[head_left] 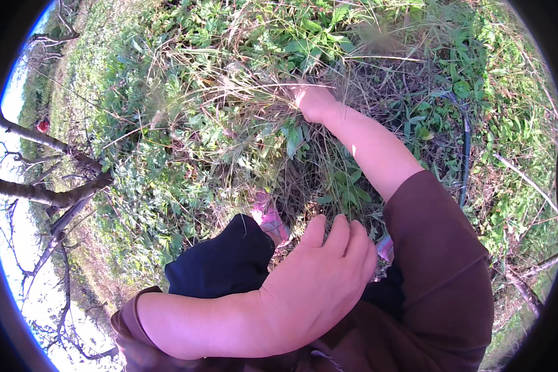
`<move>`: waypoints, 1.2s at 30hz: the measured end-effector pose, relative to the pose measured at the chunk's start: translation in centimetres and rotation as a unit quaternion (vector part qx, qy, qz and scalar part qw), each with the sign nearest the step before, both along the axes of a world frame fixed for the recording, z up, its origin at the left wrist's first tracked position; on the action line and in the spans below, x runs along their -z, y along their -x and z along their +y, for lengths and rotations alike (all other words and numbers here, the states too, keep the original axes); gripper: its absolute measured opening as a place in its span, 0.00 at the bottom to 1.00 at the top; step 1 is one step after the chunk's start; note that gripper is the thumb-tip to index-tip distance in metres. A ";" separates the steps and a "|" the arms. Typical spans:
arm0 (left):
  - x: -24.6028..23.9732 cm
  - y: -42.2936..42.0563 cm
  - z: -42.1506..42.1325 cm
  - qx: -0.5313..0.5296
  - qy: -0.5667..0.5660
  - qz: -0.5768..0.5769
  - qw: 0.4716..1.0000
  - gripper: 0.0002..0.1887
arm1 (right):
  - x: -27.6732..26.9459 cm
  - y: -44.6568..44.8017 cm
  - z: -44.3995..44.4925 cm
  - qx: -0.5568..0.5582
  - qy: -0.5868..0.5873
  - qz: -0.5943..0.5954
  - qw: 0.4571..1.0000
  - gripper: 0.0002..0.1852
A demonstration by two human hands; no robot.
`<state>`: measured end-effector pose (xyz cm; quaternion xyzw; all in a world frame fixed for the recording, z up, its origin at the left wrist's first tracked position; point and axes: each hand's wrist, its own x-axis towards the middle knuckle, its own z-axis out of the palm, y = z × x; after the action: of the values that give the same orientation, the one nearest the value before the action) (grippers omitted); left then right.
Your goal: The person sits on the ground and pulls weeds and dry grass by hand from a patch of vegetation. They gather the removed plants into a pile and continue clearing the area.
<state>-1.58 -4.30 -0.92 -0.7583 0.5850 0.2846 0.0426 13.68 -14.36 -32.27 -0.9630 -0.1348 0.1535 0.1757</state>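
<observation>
My right hand (312,101) reaches forward into a clump of dry grass (265,95). Long pale stems converge at its closed fingers, which are partly hidden behind the blades. Close to my body, my left hand (321,274) hangs back-up above the ground between my knees. Its fingers are bent and slightly apart, with nothing seen in them; the palm is hidden. Below the right wrist grow broad green leaves (346,186) among thin dry stalks. A pink shoe (272,216) shows past my dark trouser knee (223,260).
A leafless tree (74,193) with forking branches stands at the left. A dark hose or pipe (466,153) runs through the weeds on the right, near a pale dry stick (528,179). Brownish bare soil (381,88) shows beyond my right forearm. A small red object (43,125) appears far left.
</observation>
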 end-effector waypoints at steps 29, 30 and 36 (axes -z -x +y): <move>-0.1 0.2 1.6 -0.023 0.041 -0.012 0.999 0.20 | -1.0 2.5 -1.7 -0.087 0.032 0.062 0.994 0.11; -0.2 0.3 1.6 -0.025 0.045 -0.014 0.999 0.20 | -1.6 2.7 -1.5 -0.074 0.047 0.071 0.994 0.11; -1.6 1.5 1.8 -0.029 0.027 -0.030 0.999 0.20 | -7.0 7.2 -4.8 -0.033 0.123 0.147 0.981 0.14</move>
<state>-3.10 -2.54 0.70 -0.7839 0.5689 0.2467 0.0320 6.46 -19.14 -25.24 -0.9392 -0.1193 0.3146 0.0689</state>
